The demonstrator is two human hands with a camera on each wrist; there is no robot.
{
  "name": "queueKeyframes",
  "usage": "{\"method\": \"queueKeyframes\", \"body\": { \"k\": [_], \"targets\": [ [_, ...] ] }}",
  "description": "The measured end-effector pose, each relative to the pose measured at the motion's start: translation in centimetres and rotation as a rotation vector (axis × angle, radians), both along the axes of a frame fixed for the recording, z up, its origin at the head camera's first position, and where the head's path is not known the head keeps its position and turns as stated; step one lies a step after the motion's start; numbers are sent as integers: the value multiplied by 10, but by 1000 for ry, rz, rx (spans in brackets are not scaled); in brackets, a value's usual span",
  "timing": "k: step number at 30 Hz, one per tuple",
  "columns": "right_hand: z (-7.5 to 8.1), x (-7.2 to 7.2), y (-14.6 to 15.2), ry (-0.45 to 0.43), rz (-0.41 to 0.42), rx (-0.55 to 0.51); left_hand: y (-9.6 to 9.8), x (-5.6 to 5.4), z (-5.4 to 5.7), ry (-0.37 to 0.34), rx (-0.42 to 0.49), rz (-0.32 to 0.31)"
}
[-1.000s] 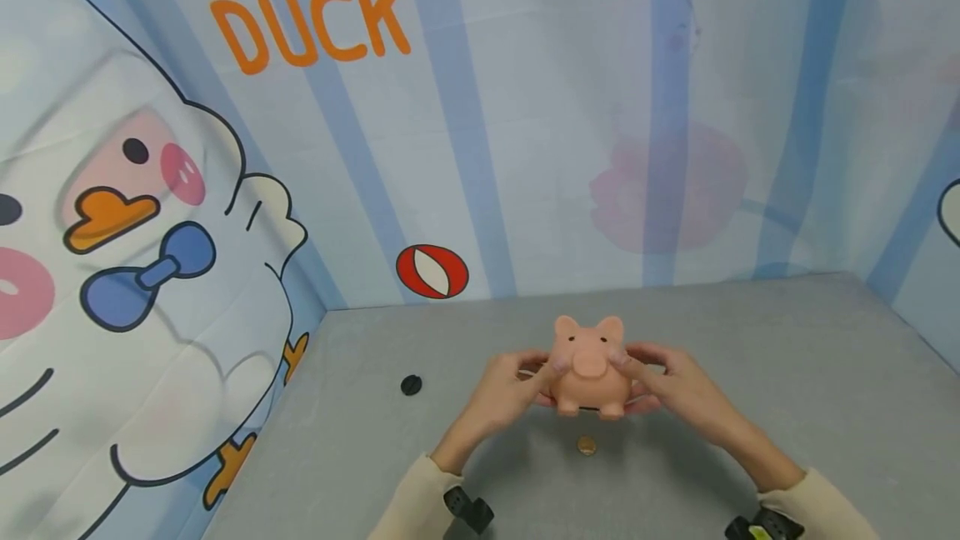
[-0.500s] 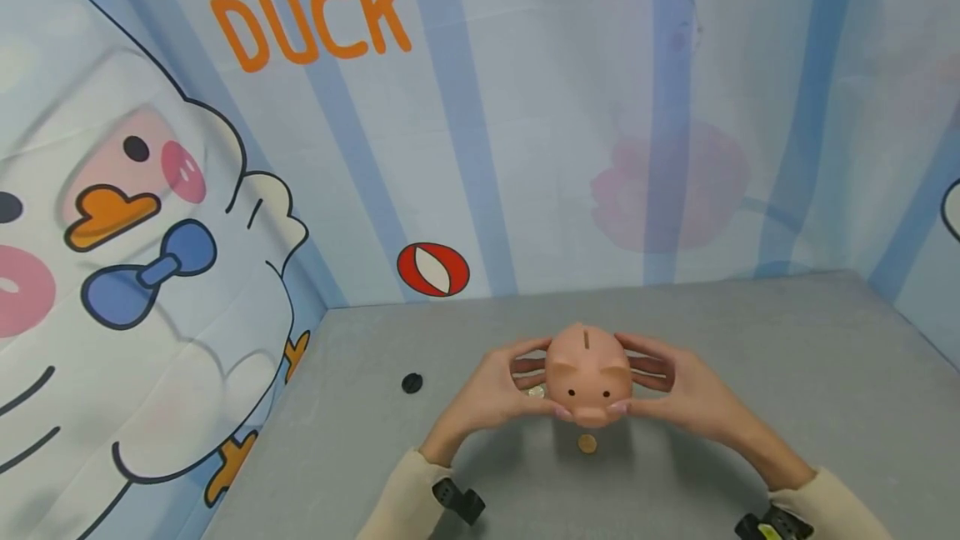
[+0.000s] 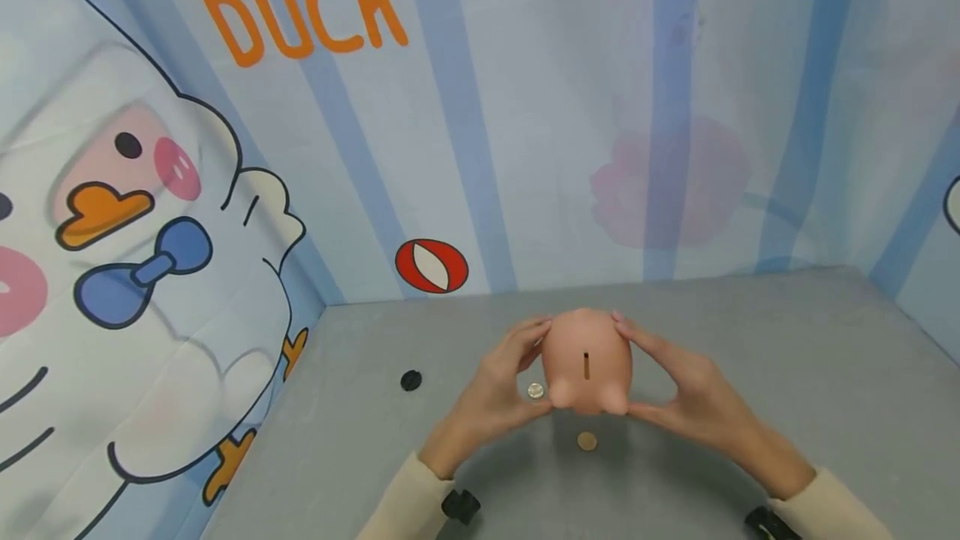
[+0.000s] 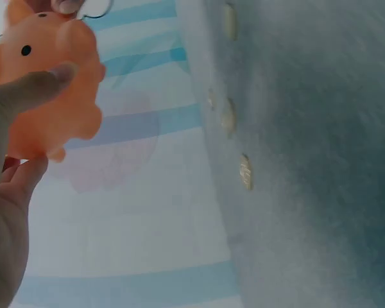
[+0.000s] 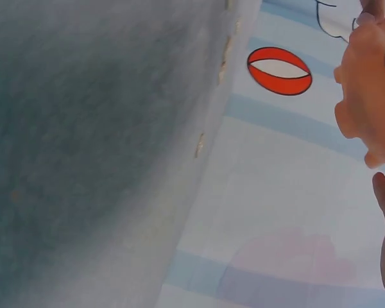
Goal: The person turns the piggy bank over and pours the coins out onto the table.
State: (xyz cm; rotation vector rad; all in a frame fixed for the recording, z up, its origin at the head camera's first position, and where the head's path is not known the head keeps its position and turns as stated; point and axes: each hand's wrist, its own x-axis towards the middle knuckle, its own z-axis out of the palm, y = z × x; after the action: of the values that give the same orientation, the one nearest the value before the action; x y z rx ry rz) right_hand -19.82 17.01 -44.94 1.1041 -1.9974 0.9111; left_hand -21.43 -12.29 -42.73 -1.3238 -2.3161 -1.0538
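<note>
A pink piggy bank (image 3: 570, 361) is held up above the table between both hands, its slotted top towards the head camera and its ears towards me. My left hand (image 3: 487, 394) grips one side, the thumb low and the fingers higher up. On the other side my right hand (image 3: 693, 394) holds it the same way. In the left wrist view the piggy bank (image 4: 48, 90) shows an eye and its snout, with the thumb across its cheek. Below it lies a gold-coloured coin (image 3: 587, 441), and a silvery coin (image 3: 536, 391) shows beside the left hand.
A round black plug (image 3: 411, 380) lies on the grey tabletop (image 3: 337, 440) to the left. Several coins, among them a coin (image 4: 246, 172), lie on the table in the left wrist view. A printed cloth (image 3: 555, 148) stands behind the table, with another side at left.
Both hands have tipped the piggy bank forward towards me. Its face showed first, then its top and face; now the slotted top faces up. The silvery coin has come into sight.
</note>
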Motion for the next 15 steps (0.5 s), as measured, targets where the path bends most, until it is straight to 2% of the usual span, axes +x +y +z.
{"method": "queueKeyframes", "body": {
  "k": [3, 7, 15],
  "targets": [
    [-2, -3, 1, 68, 9, 9, 2, -1, -3, 81, -27, 14],
    [-4, -4, 2, 98, 12, 19, 4, -1, -6, 81, -25, 27],
    [1, 0, 5, -51, -30, 34, 4, -2, -1, 22, -4, 33]
  ]
}}
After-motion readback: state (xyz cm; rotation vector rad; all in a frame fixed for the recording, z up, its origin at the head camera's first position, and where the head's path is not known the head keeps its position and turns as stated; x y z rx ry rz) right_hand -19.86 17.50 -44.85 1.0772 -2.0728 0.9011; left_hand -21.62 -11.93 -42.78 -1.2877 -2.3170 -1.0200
